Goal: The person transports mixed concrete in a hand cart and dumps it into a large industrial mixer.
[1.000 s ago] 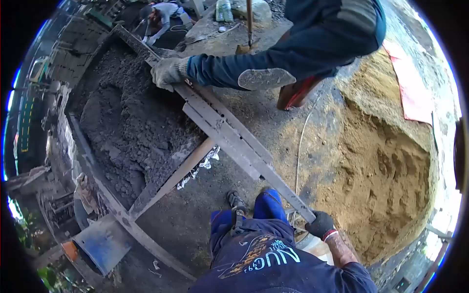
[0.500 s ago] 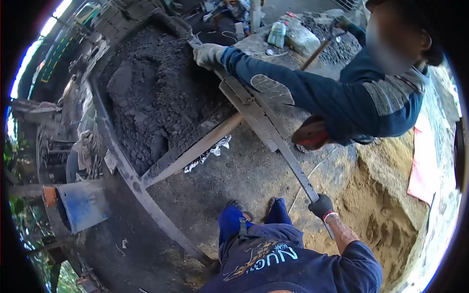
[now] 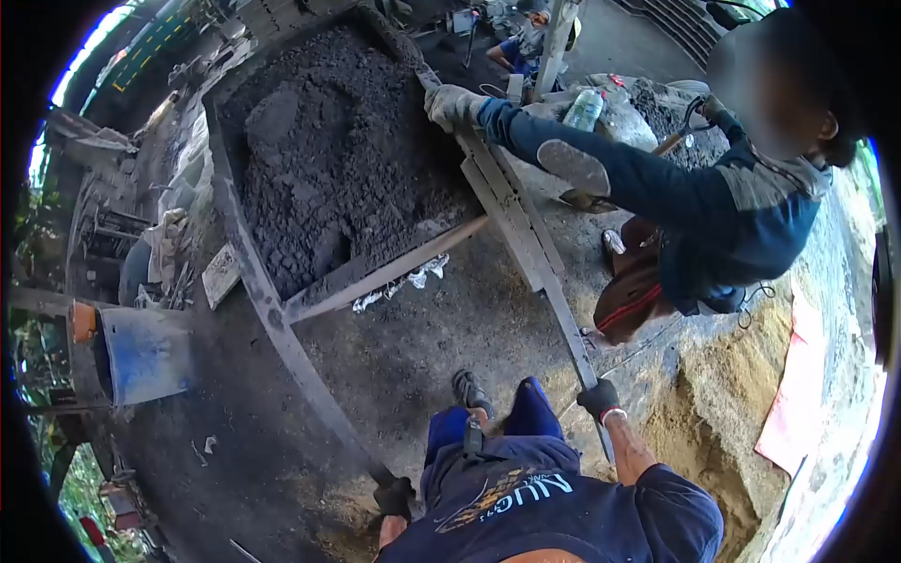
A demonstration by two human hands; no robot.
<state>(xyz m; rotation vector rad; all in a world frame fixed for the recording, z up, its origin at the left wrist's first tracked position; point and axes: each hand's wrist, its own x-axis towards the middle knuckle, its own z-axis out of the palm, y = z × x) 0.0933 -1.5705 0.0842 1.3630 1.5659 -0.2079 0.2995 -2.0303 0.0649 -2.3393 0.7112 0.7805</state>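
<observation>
Head view: one box [image 3: 385, 272], heaped with dark material [image 3: 319, 159]. Left hand [image 3: 393, 497]: clenched on left shaft [image 3: 328, 399], beyond the box's near-left corner. Right hand [image 3: 598, 399]: clenched on right shaft [image 3: 568, 333]. Co-worker's glove [image 3: 453, 107]: at right edge. Step, as judged: steadying; moving calls for level shafts.

The single view looks from the wearer's head, forward and steeply down, through a very wide round lens with dark corners. The shirt [image 3: 554, 516] is nearest, at the bottom; the left hand [image 3: 394, 497] and right hand [image 3: 598, 401] come next, then the tray [image 3: 385, 269] and the co-worker [image 3: 741, 211] farther off.
</observation>
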